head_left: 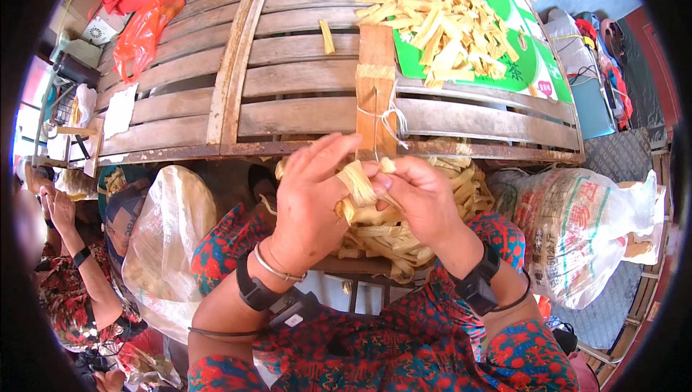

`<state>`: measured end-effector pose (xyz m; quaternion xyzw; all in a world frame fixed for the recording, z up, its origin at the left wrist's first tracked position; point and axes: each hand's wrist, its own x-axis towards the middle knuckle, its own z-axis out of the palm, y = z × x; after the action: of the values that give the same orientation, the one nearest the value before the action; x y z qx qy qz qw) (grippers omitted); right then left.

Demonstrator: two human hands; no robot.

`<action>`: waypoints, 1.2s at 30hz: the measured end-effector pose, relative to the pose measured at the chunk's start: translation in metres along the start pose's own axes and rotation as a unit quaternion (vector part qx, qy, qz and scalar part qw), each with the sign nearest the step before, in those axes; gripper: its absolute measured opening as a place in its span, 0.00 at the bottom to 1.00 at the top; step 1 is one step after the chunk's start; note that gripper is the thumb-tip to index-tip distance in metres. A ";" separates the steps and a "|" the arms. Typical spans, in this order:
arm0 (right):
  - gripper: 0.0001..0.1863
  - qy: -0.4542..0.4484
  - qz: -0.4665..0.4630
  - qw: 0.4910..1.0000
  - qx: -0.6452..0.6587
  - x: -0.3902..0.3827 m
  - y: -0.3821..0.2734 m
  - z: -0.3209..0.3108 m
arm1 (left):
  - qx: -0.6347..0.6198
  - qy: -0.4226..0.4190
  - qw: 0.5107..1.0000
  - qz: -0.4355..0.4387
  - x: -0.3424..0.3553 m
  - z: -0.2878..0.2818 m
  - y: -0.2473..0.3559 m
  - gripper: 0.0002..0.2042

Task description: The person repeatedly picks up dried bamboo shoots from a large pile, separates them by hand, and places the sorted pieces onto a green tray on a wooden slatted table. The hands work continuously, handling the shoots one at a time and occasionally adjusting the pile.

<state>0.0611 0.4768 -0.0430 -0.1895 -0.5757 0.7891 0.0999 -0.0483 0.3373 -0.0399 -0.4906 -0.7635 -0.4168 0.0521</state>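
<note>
My left hand (306,201) is closed on a pale yellow folded strip (356,183), which looks flat and fibrous; its exact kind I cannot tell. Close beside it, my right hand (427,208) pinches the strip's other end between thumb and fingers. Both hands are just below a wooden post (376,86) fixed at the bench edge, with white string (393,114) tied round it. Under my hands, over my lap, lies a heap of similar yellow strips (465,183), partly hidden by my hands.
On the slatted wooden bench (303,114), a pile of short yellow pieces (461,35) covers a green printed sheet (530,71). One loose piece (327,37) lies left of it. Filled plastic sacks stand left (169,233) and right (569,226). Another person's hand (61,208) is at far left.
</note>
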 end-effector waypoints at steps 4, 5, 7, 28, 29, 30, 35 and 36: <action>0.12 -0.076 -0.113 0.932 -0.335 -0.002 -0.004 -0.011 | -0.128 -0.106 0.983 -0.078 -0.004 0.004 -0.004 0.10; 0.12 -0.090 -0.141 0.904 -0.394 -0.002 -0.003 -0.012 | -0.113 -0.125 0.985 -0.047 -0.004 0.005 -0.005 0.09; 0.13 -0.116 -0.185 0.840 -0.497 -0.002 -0.001 -0.012 | -0.090 -0.115 0.989 -0.006 -0.003 0.004 -0.004 0.08; 0.13 -0.030 0.152 0.983 -0.100 0.000 -0.013 -0.021 | -0.543 -0.057 0.715 -0.437 0.006 -0.004 -0.002 0.06; 0.09 -0.006 0.117 0.983 -0.138 0.003 -0.012 -0.024 | -0.537 -0.035 0.717 -0.444 0.006 -0.002 -0.004 0.05; 0.07 0.002 0.044 0.989 -0.138 0.006 -0.012 -0.028 | -0.514 -0.033 0.757 -0.401 0.008 0.001 -0.008 0.05; 0.08 0.103 -0.099 0.892 -0.430 0.041 -0.003 -0.033 | -0.442 -0.006 0.786 -0.432 0.025 0.035 -0.028 0.06; 0.09 0.132 -0.099 0.833 -0.528 0.046 -0.002 -0.034 | -0.427 -0.002 0.793 -0.435 0.028 0.040 -0.032 0.07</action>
<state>0.0331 0.5245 -0.0585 -0.2577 -0.9017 0.3188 0.1379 -0.0748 0.3788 -0.0705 -0.0805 -0.6412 -0.6777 -0.3508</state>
